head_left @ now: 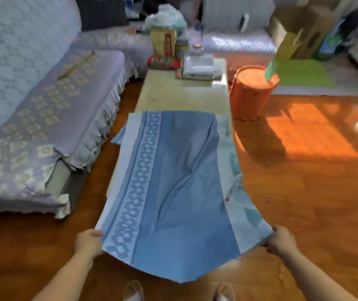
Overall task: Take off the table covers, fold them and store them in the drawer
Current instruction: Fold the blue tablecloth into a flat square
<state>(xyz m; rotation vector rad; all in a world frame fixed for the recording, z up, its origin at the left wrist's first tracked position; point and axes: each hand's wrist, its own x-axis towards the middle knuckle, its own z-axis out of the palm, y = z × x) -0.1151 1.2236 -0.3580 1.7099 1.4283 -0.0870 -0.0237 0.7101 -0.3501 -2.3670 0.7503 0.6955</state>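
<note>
A blue table cover (173, 187) with a pale patterned band along its left side lies over the near half of a long low table (182, 94). Its near edge is lifted off the table and sags between my hands. My left hand (89, 241) grips the near left corner. My right hand (281, 240) grips the near right corner. The far half of the tabletop shows bare and pale. No drawer is in view.
At the table's far end stand a box (164, 43), jars and a folded white stack (202, 68). An orange bucket (253, 92) sits on the floor to the right. A covered sofa (43, 105) runs along the left. Wooden floor stretches to the right.
</note>
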